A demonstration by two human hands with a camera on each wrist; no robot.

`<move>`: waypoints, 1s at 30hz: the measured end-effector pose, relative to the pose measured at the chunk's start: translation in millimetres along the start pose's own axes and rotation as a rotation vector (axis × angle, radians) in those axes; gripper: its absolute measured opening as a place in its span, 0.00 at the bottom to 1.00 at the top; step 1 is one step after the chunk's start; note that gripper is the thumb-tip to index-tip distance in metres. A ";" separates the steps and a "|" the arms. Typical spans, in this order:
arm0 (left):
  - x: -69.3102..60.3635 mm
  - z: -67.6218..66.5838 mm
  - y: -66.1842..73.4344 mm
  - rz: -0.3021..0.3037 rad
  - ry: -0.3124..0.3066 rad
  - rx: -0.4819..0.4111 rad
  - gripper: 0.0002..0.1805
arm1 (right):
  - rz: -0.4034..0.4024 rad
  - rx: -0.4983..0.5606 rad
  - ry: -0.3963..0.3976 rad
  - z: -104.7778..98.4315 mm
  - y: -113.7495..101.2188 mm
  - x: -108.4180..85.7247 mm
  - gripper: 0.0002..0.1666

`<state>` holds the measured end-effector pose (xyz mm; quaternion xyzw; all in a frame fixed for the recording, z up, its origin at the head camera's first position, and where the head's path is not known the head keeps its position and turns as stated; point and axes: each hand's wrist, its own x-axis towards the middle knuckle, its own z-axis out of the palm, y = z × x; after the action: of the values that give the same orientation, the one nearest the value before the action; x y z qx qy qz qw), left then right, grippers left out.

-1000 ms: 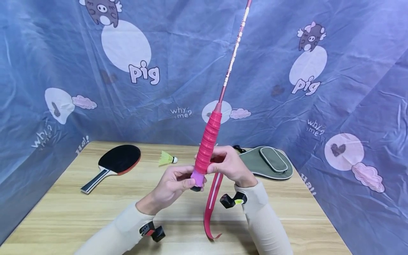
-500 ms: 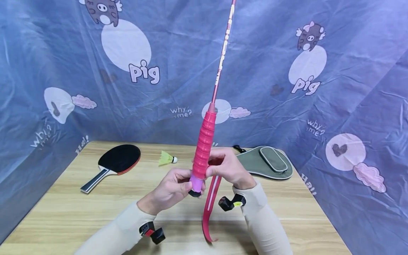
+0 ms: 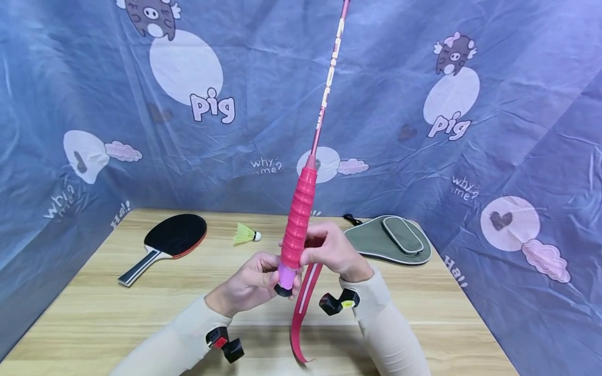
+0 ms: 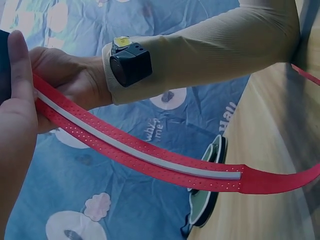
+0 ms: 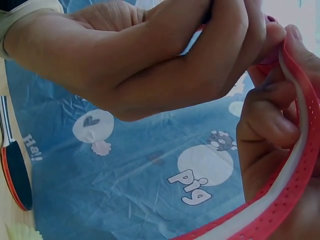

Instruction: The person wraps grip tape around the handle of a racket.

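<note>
A badminton racket stands nearly upright, its thin pink shaft (image 3: 326,91) leaning slightly right and its head out of view. Ridged red grip tape covers most of the handle (image 3: 301,214). Below it, a bare purple section (image 3: 286,275) ends in a black butt cap (image 3: 283,291). My left hand (image 3: 251,282) grips that purple end between thumb and fingers. At the tape's lower edge, my right hand (image 3: 334,250) pinches the red grip tape against the handle. A loose tail of tape (image 4: 165,160) with a pale backing strip hangs down toward the table.
At the left of the wooden table (image 3: 188,308) lies a black table tennis bat (image 3: 176,235). A yellow shuttlecock (image 3: 245,234) lies near the back. An olive green bat case (image 3: 392,240) sits at the back right. Blue printed cloth (image 3: 263,104) surrounds the table.
The racket has swung more upright, its shaft moving left. Both hands and the handle have shifted a little down and left. The tape tail has drifted left with them.
</note>
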<state>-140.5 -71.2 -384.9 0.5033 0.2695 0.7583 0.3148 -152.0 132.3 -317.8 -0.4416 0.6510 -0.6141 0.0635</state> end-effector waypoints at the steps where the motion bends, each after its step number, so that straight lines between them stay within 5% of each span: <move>1: 0.5 0.4 -0.2 0.005 0.015 0.011 0.17 | -0.008 -0.008 0.009 -0.8 0.1 -0.3 0.40; 5: 2.3 1.6 -1.0 0.011 0.116 0.090 0.15 | -0.030 -0.007 0.058 -5.7 0.5 -0.5 0.27; 9: 3.4 4.4 -3.6 0.030 0.345 0.248 0.13 | -0.025 -0.009 0.108 -10.9 1.2 -1.1 0.17; 13: 5.5 8.7 -7.1 0.140 0.638 0.570 0.15 | 0.011 -0.082 0.199 -14.1 3.2 0.1 0.18; 16: 6.9 10.5 -9.9 0.217 0.799 0.825 0.15 | 0.049 -0.197 0.277 -14.7 6.3 2.3 0.20; 19: 7.1 12.0 -13.1 0.260 0.867 1.003 0.11 | 0.067 -0.294 0.326 -14.1 9.9 3.9 0.19; 23: 6.6 13.0 -17.6 0.284 0.883 1.198 0.16 | 0.044 -0.382 0.358 -11.3 12.5 5.1 0.15; 30: 6.9 14.1 -20.9 0.241 0.984 1.383 0.23 | 0.012 -0.517 0.366 -3.0 14.9 6.5 0.15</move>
<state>-125.1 -51.0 -391.0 0.2212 0.7219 0.5838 -0.2986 -165.2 128.1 -326.8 -0.3213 0.7888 -0.4972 -0.1654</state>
